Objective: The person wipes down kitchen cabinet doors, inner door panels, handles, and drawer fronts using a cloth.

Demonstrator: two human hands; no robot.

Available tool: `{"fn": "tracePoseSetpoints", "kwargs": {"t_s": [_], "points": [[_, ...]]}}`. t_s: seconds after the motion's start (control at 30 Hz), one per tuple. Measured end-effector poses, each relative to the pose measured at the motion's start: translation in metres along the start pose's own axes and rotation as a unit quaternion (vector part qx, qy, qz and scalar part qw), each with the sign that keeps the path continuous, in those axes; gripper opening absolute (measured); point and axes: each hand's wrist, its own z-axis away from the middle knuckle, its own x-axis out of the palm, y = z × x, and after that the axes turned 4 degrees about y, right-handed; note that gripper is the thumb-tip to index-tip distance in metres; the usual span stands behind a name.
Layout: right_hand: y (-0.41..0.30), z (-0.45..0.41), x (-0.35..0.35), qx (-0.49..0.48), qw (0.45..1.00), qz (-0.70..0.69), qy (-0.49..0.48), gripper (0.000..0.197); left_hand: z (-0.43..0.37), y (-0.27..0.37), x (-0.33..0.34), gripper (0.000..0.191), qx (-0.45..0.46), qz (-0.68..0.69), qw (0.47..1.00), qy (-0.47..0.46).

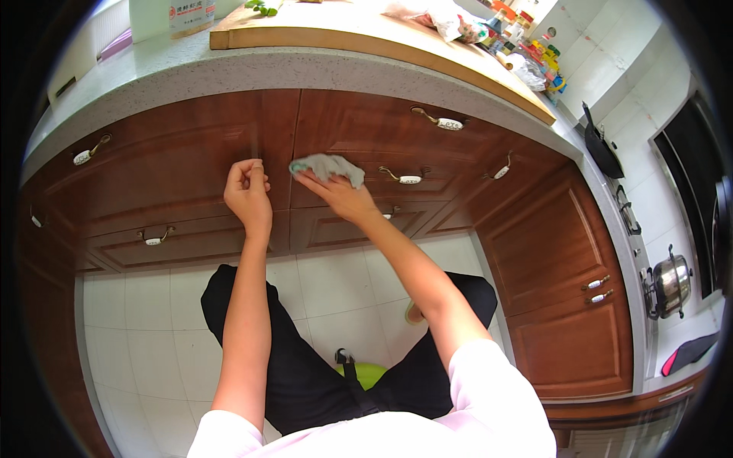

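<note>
My right hand presses a crumpled grey cloth with a green edge against the reddish-brown wooden cabinet front. The cloth sits just right of the vertical seam between two panels, left of a drawer handle of brass and patterned white ceramic. Across the seam, my left hand is held up before the left panel, its fingers curled in and thumb against them. Nothing shows in it. Whether its fingertips touch the wood I cannot tell.
Above the cabinets, a speckled countertop carries a thick wooden cutting board and a labelled container. At right are a black wok, a steel pot and more cabinet doors. A green seat shows between my legs.
</note>
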Motion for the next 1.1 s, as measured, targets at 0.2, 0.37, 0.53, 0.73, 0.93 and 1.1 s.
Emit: {"fn": "tracePoseSetpoints", "kwargs": {"t_s": [0.2, 0.37, 0.53, 0.73, 0.93, 1.1], "points": [[0.010, -0.037, -0.031, 0.076, 0.948, 0.097, 0.294, 0.066, 0.001, 0.003, 0.012, 0.007, 0.008, -0.016, 0.998, 0.055], [-0.014, -0.064, -0.006, -0.041, 0.962, 0.022, 0.268, 0.058, 0.013, -0.015, 0.036, 0.007, 0.115, -0.065, 0.991, 0.028], [0.029, -0.042, -0.023, -0.180, 0.948, 0.127, 0.229, 0.053, 0.016, -0.037, 0.031, 0.006, 0.204, -0.144, 0.968, -0.030], [0.113, 0.030, -0.061, 0.019, 0.922, 0.213, 0.323, 0.052, 0.011, -0.030, 0.050, 0.005, 0.385, -0.203, 0.896, -0.094], [0.110, 0.031, -0.040, 0.156, 0.878, 0.069, 0.447, 0.053, 0.018, -0.028, 0.055, 0.004, 0.382, -0.235, 0.876, -0.175], [0.115, 0.032, -0.069, 0.088, 0.924, 0.095, 0.361, 0.053, 0.030, -0.029, 0.058, 0.005, 0.356, -0.260, 0.876, -0.197]]}}
